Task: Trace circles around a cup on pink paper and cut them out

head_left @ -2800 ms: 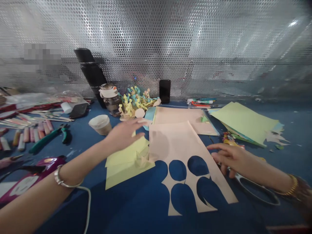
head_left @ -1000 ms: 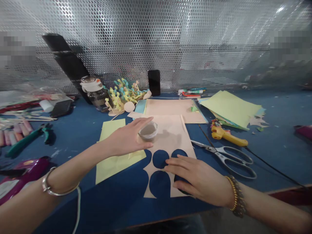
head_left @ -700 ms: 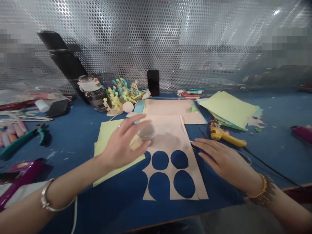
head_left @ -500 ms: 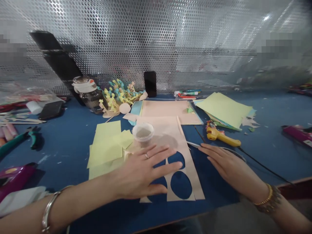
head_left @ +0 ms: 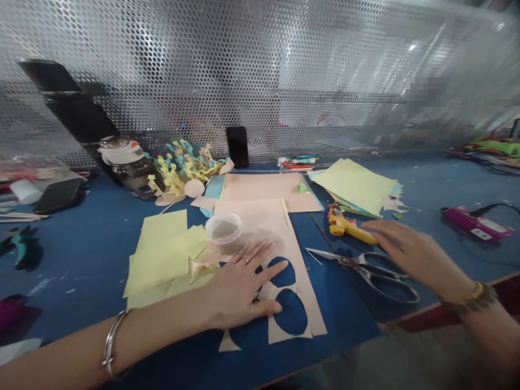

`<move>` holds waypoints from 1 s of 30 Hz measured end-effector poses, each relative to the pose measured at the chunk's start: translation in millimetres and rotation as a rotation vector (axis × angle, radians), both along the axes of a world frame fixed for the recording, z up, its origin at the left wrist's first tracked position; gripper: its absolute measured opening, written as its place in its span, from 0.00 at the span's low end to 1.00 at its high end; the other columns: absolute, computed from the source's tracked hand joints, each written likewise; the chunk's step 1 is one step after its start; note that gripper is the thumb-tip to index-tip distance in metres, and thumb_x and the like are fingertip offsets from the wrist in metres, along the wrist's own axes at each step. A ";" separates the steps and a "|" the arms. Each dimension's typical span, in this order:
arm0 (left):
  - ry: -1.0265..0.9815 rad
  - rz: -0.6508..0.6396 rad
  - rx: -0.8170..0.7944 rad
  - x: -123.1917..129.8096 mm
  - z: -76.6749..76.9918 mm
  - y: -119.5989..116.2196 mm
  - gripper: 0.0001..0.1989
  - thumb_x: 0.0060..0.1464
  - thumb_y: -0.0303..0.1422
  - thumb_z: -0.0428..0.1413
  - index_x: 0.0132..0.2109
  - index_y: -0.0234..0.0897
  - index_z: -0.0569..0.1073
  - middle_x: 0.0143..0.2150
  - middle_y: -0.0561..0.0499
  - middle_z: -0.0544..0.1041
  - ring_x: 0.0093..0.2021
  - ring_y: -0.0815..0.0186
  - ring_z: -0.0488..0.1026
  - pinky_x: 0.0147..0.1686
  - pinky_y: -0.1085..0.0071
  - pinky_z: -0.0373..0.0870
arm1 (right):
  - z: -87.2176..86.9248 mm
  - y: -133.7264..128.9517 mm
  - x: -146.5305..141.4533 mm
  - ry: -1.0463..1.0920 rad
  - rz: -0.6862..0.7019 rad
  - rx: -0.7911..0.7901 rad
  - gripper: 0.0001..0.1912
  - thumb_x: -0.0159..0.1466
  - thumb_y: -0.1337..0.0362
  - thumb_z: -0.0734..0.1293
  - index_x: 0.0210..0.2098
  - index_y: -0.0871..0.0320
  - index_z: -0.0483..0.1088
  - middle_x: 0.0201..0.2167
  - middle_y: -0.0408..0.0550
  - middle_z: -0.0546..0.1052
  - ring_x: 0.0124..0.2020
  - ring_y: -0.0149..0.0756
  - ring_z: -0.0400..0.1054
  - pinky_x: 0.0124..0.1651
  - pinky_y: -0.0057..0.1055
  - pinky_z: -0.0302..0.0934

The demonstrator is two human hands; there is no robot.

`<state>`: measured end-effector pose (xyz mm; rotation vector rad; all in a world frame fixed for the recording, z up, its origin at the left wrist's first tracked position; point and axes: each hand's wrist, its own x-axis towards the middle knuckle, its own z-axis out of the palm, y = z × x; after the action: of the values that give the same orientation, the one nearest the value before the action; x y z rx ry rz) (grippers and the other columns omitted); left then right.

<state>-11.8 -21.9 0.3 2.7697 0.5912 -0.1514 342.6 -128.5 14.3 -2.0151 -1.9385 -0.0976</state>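
Observation:
My left hand [head_left: 244, 281] lies flat with fingers spread on a pale pink paper sheet [head_left: 280, 233] that has round holes cut in it. Just beyond its fingertips stands a small white tub [head_left: 225, 230]. My right hand [head_left: 414, 257] is over the handle end of a yellow hot glue gun [head_left: 352, 230], fingers stretched towards it; whether they touch it I cannot tell. Scissors [head_left: 353, 262] rest on the table below that hand, their blades pointing at the pink sheet. Yellow-green paper pieces [head_left: 158, 254] lie left of the tub.
At the back left are a dark jar [head_left: 136, 173] with a white lid and small paper flowers [head_left: 182, 162]. A phone [head_left: 238, 146] leans on the perforated metal wall. Yellow-green sheets [head_left: 357, 184] are stacked at the back right, and a purple device [head_left: 477, 223] lies farther right.
My right hand has left the scissors, which now lie uncovered, and has moved right and away towards the glue gun. My left hand stays on the pink sheet. The view has turned slightly right.

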 end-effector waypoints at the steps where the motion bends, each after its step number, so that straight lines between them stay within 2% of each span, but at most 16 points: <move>1: -0.002 0.009 0.005 0.1 -0.6 -1.2 0.37 0.56 0.59 0.37 0.68 0.51 0.47 0.71 0.48 0.35 0.69 0.50 0.33 0.64 0.45 0.38 | 3.6 9.0 9.7 -0.026 -0.023 -0.046 0.20 0.67 0.59 0.53 0.50 0.56 0.70 0.51 0.54 0.74 0.51 0.52 0.68 0.52 0.46 0.63; 3: -0.012 0.022 0.007 0.0 -1.5 -3.6 0.37 0.56 0.59 0.37 0.68 0.51 0.46 0.71 0.49 0.35 0.69 0.50 0.34 0.64 0.46 0.38 | 5.0 29.4 27.3 -0.074 -0.022 -0.124 0.22 0.67 0.59 0.52 0.50 0.60 0.70 0.49 0.58 0.75 0.47 0.52 0.71 0.47 0.44 0.65; 5: -0.018 0.030 -0.003 0.0 -2.0 -5.7 0.37 0.57 0.59 0.37 0.68 0.51 0.45 0.71 0.49 0.35 0.69 0.50 0.35 0.64 0.46 0.37 | -0.6 50.1 40.7 -0.132 0.018 -0.150 0.22 0.67 0.61 0.51 0.51 0.61 0.69 0.50 0.58 0.74 0.48 0.50 0.70 0.48 0.42 0.64; 6: -0.019 0.036 -0.010 0.2 -2.2 -6.6 0.37 0.57 0.59 0.37 0.68 0.51 0.45 0.71 0.49 0.35 0.69 0.50 0.35 0.64 0.46 0.37 | -4.9 59.6 45.6 -0.167 -0.003 -0.121 0.21 0.66 0.61 0.52 0.48 0.62 0.71 0.48 0.58 0.75 0.47 0.51 0.70 0.47 0.43 0.64; 7: -0.018 0.045 -0.016 0.5 -2.3 -7.5 0.37 0.57 0.59 0.36 0.68 0.51 0.45 0.71 0.49 0.35 0.69 0.50 0.35 0.64 0.46 0.37 | -9.2 68.0 49.4 -0.208 0.013 -0.131 0.20 0.66 0.61 0.53 0.48 0.62 0.71 0.47 0.58 0.75 0.47 0.50 0.70 0.46 0.43 0.64; 10: -0.006 0.072 -0.034 2.2 -1.9 -9.8 0.37 0.56 0.59 0.36 0.68 0.51 0.45 0.71 0.50 0.36 0.69 0.49 0.35 0.64 0.44 0.38 | -17.4 84.2 55.1 -0.332 -0.048 -0.157 0.19 0.66 0.57 0.55 0.45 0.59 0.72 0.42 0.57 0.75 0.42 0.49 0.70 0.39 0.40 0.63; 14: -0.006 0.086 -0.072 1.9 4.6 -14.0 0.38 0.56 0.60 0.38 0.68 0.51 0.45 0.71 0.50 0.36 0.69 0.46 0.36 0.63 0.42 0.40 | -11.2 85.2 55.3 -0.379 -0.113 -0.202 0.21 0.67 0.55 0.53 0.39 0.59 0.72 0.39 0.56 0.75 0.39 0.47 0.70 0.35 0.35 0.59; 18: -0.054 0.083 -0.144 -8.5 17.9 -20.4 0.34 0.58 0.56 0.41 0.68 0.53 0.46 0.71 0.50 0.39 0.69 0.48 0.39 0.63 0.43 0.46 | -1.0 75.5 53.4 -0.345 -0.230 -0.214 0.20 0.68 0.56 0.52 0.40 0.59 0.72 0.37 0.56 0.77 0.34 0.43 0.70 0.32 0.34 0.55; 20: -0.124 0.099 -0.155 -15.8 23.8 -22.9 0.31 0.60 0.52 0.43 0.67 0.53 0.48 0.71 0.51 0.44 0.69 0.49 0.43 0.62 0.45 0.50 | 1.6 71.1 52.9 -0.306 -0.293 -0.192 0.18 0.67 0.57 0.55 0.41 0.59 0.72 0.38 0.57 0.78 0.33 0.44 0.70 0.31 0.34 0.54; 22: -0.205 0.133 -0.155 -22.3 27.8 -24.3 0.28 0.61 0.48 0.45 0.66 0.52 0.52 0.70 0.51 0.51 0.67 0.51 0.49 0.61 0.48 0.56 | 4.0 68.2 52.0 -0.181 -0.290 -0.122 0.17 0.66 0.59 0.58 0.46 0.59 0.71 0.40 0.58 0.77 0.34 0.45 0.70 0.32 0.36 0.55; 23: -0.241 0.153 -0.156 -25.1 29.1 -24.7 0.27 0.61 0.46 0.46 0.65 0.51 0.54 0.69 0.50 0.53 0.66 0.52 0.52 0.59 0.50 0.59 | 5.6 67.3 51.0 -0.051 -0.292 -0.073 0.17 0.64 0.59 0.60 0.48 0.59 0.70 0.40 0.59 0.77 0.34 0.45 0.70 0.33 0.36 0.56; 27: -0.337 0.236 -0.180 -33.3 30.9 -25.5 0.21 0.62 0.41 0.46 0.61 0.51 0.61 0.65 0.50 0.61 0.62 0.55 0.61 0.55 0.56 0.66 | 17.7 67.8 35.8 0.605 -0.278 0.091 0.22 0.59 0.60 0.67 0.52 0.58 0.67 0.39 0.57 0.76 0.32 0.41 0.72 0.34 0.35 0.64; 30: -0.401 0.283 -0.249 -36.5 30.6 -27.1 0.18 0.62 0.39 0.46 0.58 0.50 0.64 0.62 0.50 0.64 0.59 0.57 0.65 0.55 0.57 0.67 | 29.7 70.2 7.0 1.086 -0.132 0.087 0.20 0.57 0.59 0.69 0.48 0.57 0.69 0.38 0.53 0.75 0.31 0.36 0.73 0.34 0.31 0.68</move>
<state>-48.3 -49.0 30.9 2.3517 0.7821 0.3598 349.6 -58.3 44.0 -1.5761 -1.0720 0.7123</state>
